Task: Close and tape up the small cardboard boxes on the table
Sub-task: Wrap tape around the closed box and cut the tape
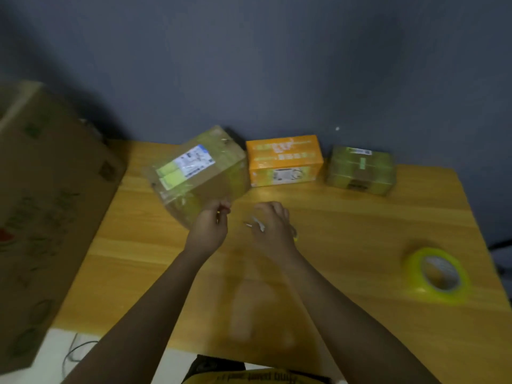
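Three boxes ranged along far edge of table (346, 234): taped box (199, 173) at 11 o'clock, printed box (285, 162) at 12, small box (360, 170) at 1. Tape roll (437, 275) at 3. Large carton (52, 195) off table at 9.

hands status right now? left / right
Left hand: fingers pinched together near the brown box; held item too blurred to tell.
Right hand: curled around a small whitish tool.

Dim all over, with a soft bright patch of glare on the table (346, 217) just below the orange box (285, 162). Dark shadow behind the boxes. Blurry everywhere, worst left of the table. Bent, stretched edges.
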A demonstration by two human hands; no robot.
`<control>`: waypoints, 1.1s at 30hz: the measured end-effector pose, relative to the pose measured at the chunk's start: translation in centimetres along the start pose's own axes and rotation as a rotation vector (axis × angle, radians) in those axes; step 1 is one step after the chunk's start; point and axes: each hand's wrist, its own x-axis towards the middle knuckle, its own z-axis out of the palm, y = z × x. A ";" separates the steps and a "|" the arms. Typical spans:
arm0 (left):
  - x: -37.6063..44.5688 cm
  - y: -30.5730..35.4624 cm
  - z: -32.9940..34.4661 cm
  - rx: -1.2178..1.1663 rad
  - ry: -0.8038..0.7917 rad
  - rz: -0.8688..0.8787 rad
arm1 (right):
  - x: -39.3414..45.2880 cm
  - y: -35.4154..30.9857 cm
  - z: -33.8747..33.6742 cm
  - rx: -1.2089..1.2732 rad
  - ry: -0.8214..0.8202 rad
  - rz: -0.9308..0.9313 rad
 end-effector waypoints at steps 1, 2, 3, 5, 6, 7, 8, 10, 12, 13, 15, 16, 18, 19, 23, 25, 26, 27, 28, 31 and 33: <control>0.5 -1.0 -1.8 0.003 0.028 0.009 | 0.9 -1.7 1.5 0.044 -0.021 0.000; 1.1 -2.0 -3.5 0.011 0.057 0.026 | 1.7 -3.3 2.9 0.109 -0.042 0.023; 1.9 -2.9 -5.1 0.020 0.083 0.051 | 2.4 -5.0 4.2 0.204 -0.061 0.076; 3.8 -4.6 -8.1 0.049 0.126 0.107 | 3.4 -7.8 6.4 0.479 -0.048 0.263; 5.1 -5.3 -9.3 0.084 0.153 0.134 | 3.9 -8.7 7.5 0.616 -0.033 0.365; 6.3 -6.1 -10.2 0.139 0.175 0.157 | 4.4 -9.3 8.5 0.718 -0.026 0.463; 7.5 -6.8 -11.0 0.199 0.183 0.181 | 4.8 -9.6 9.4 0.781 -0.029 0.541; 10.0 -7.8 -12.2 0.270 0.153 0.245 | 5.6 -10.1 10.8 0.878 -0.014 0.602; 12.2 -8.3 -12.6 0.287 0.063 0.269 | 6.2 -10.7 11.5 0.979 0.022 0.655; 13.1 -8.4 -12.6 0.305 -0.012 0.257 | 6.4 -10.8 11.8 1.016 0.042 0.713; 14.2 -8.8 -12.4 0.374 -0.194 0.199 | 6.3 -10.9 12.2 1.055 0.083 0.798; 14.4 -9.0 -12.3 0.413 -0.256 0.180 | 6.1 -10.8 12.3 1.071 0.101 0.810; 14.6 -9.5 -12.2 0.482 -0.276 0.195 | 5.8 -10.8 12.5 1.106 0.143 0.801; 14.6 -9.7 -12.1 0.510 -0.258 0.213 | 5.6 -10.7 12.6 1.118 0.179 0.783; 13.6 -10.1 -11.3 0.596 -0.102 0.229 | 5.2 -9.8 12.3 1.108 0.410 0.666; 13.1 -10.4 -10.9 0.574 -0.031 0.214 | 5.3 -8.6 11.8 1.067 0.528 0.649; 12.9 -10.7 -10.7 0.535 -0.009 0.212 | 5.4 -8.0 11.8 1.044 0.567 0.655; 12.8 -11.0 -10.5 0.488 0.008 0.210 | 5.7 -7.5 11.8 1.022 0.589 0.658; 12.7 -11.2 -10.3 0.447 0.019 0.203 | 6.0 -7.2 12.0 1.005 0.581 0.657; 12.9 -11.7 -10.0 0.370 0.028 0.186 | 7.3 -7.0 13.7 1.043 0.490 0.705; 13.0 -11.9 -9.9 0.341 0.029 0.175 | 8.0 -7.0 15.1 1.070 0.508 0.745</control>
